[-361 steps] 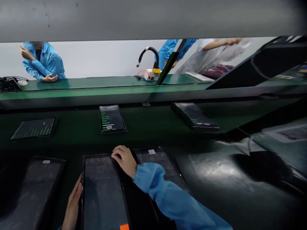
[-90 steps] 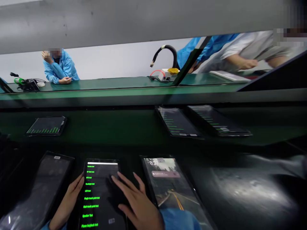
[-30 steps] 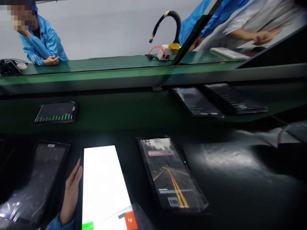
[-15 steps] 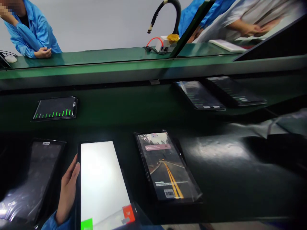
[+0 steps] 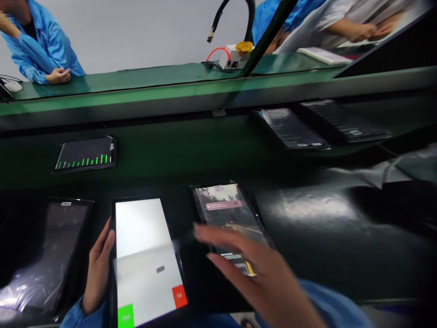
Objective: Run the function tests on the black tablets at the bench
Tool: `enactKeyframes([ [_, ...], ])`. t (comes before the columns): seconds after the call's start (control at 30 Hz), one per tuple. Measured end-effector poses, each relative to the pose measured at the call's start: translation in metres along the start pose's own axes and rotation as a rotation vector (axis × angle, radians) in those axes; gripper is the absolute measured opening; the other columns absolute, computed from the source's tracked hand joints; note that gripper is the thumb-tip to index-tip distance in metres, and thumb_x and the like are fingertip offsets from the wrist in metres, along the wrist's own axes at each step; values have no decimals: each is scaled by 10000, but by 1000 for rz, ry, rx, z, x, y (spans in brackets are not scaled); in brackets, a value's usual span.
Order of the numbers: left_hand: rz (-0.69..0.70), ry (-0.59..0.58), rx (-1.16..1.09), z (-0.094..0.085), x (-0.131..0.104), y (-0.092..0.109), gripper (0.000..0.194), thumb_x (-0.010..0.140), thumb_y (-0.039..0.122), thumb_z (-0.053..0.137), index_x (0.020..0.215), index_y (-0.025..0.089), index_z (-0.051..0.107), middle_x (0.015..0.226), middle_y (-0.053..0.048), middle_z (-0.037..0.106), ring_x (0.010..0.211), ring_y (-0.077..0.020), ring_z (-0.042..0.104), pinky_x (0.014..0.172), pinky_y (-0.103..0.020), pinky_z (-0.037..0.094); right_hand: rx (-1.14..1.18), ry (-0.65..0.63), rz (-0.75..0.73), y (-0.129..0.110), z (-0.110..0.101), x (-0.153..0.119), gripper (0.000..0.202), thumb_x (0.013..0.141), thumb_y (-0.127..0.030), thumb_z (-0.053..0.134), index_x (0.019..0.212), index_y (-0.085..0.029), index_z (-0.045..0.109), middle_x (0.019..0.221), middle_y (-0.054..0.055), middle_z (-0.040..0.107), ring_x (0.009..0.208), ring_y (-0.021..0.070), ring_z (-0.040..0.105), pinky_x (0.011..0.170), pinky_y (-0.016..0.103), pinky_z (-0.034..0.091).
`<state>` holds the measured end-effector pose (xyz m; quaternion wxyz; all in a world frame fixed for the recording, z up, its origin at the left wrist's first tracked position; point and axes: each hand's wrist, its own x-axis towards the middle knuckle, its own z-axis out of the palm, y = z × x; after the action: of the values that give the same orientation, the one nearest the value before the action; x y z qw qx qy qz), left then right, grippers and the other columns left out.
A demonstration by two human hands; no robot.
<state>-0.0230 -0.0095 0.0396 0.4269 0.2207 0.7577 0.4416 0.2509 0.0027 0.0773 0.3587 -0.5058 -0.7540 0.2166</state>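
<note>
On the left, my left hand (image 5: 98, 269) grips the left edge of a tablet (image 5: 143, 228), thumb over the frame. Its screen is white, with a green square at the lower left and a red one at the lower right. A clear film seems to cover the lower half of the screen. To the right of this tablet, my right hand (image 5: 249, 259) is in the air, thumb and fingers apart, slightly blurred. Behind it lies a second tablet (image 5: 223, 216) showing a road picture and a clock, partly hidden by the hand.
A dark tablet in plastic (image 5: 64, 246) lies at the left. Farther back are a tablet with green bars (image 5: 87, 152) and two dark tablets (image 5: 293, 130) (image 5: 344, 120). Across the raised green ledge (image 5: 146, 77) sit people in blue and pale clothing, near a white box (image 5: 230, 57).
My right hand has come into view over the road-picture tablet. The film on the white screen has shifted, and both coloured squares now show fully. My left hand keeps its grip.
</note>
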Motion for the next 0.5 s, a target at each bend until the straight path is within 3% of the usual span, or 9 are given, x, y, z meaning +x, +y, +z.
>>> enactKeyframes([
  [0.07, -9, 2, 12, -1, -1, -2, 568, 741, 495, 648, 1251, 257, 571, 1303, -8, 582, 1289, -280, 425, 1069, -394, 356, -3, 1, -101, -9, 23, 3, 406, 1048, -420, 336, 1411, -240, 353, 1319, 84, 484, 1186, 297, 478, 993, 493, 449],
  [0.1, 3, 8, 20, -1, -1, -3, 580, 737, 499, 651, 1251, 244, 571, 1297, -17, 587, 1284, -280, 433, 1066, -392, 362, 28, -18, -202, -12, 38, 0, 446, 1058, -390, 305, 1464, -219, 233, 1361, 81, 440, 1261, 300, 383, 1089, 555, 286],
  [0.2, 22, 22, 33, 0, 1, -9, 611, 734, 512, 653, 1251, 199, 568, 1276, -52, 604, 1239, -281, 486, 1047, -391, 389, 311, -336, -551, -16, 88, -23, 516, 1085, -322, 256, 1476, -273, -77, 1283, -15, 521, 1291, 176, 340, 1094, 513, -163],
  [0.27, -14, 27, 33, 0, 1, -12, 619, 739, 529, 642, 1259, 203, 560, 1258, -61, 618, 1196, -287, 528, 1041, -413, 396, 427, -627, -622, -14, 112, -43, 555, 1091, -240, 223, 1424, -340, -209, 1325, -59, 464, 1294, 96, 305, 1066, 441, -220],
  [0.3, -26, 26, 35, 0, 0, -13, 620, 744, 540, 633, 1264, 212, 555, 1256, -60, 619, 1184, -289, 538, 1044, -425, 392, 446, -695, -621, -14, 118, -50, 560, 1091, -217, 212, 1413, -354, -225, 1350, -59, 427, 1294, 76, 294, 1063, 411, -223],
  [0.33, -22, 24, 41, 0, 0, -12, 622, 746, 549, 625, 1266, 215, 552, 1260, -59, 617, 1184, -293, 538, 1051, -432, 383, 446, -683, -609, -13, 117, -53, 550, 1091, -211, 212, 1419, -360, -205, 1356, -59, 417, 1287, 70, 302, 1062, 388, -223],
  [0.37, -6, 24, 57, 0, -1, -10, 625, 744, 553, 623, 1262, 209, 554, 1269, -59, 610, 1197, -297, 526, 1060, -432, 371, 441, -565, -594, -11, 111, -54, 517, 1094, -230, 225, 1441, -347, -138, 1326, -57, 458, 1268, 78, 346, 1062, 374, -226],
  [0.47, 78, 44, 116, 3, 7, 5, 619, 741, 524, 630, 1249, 175, 563, 1318, -62, 571, 1246, -305, 474, 1093, -405, 330, 275, -41, -419, 1, 65, -39, 340, 1087, -256, 247, 1424, -301, 229, 1140, -55, 624, 1170, 145, 499, 1092, 413, -202],
  [0.5, 92, 52, 120, 6, 14, 13, 605, 750, 502, 627, 1256, 176, 559, 1331, -57, 561, 1250, -304, 469, 1099, -401, 322, 162, 58, -296, 9, 45, -33, 309, 1069, -241, 254, 1364, -282, 340, 1141, -32, 626, 1170, 186, 504, 1112, 468, -145],
])
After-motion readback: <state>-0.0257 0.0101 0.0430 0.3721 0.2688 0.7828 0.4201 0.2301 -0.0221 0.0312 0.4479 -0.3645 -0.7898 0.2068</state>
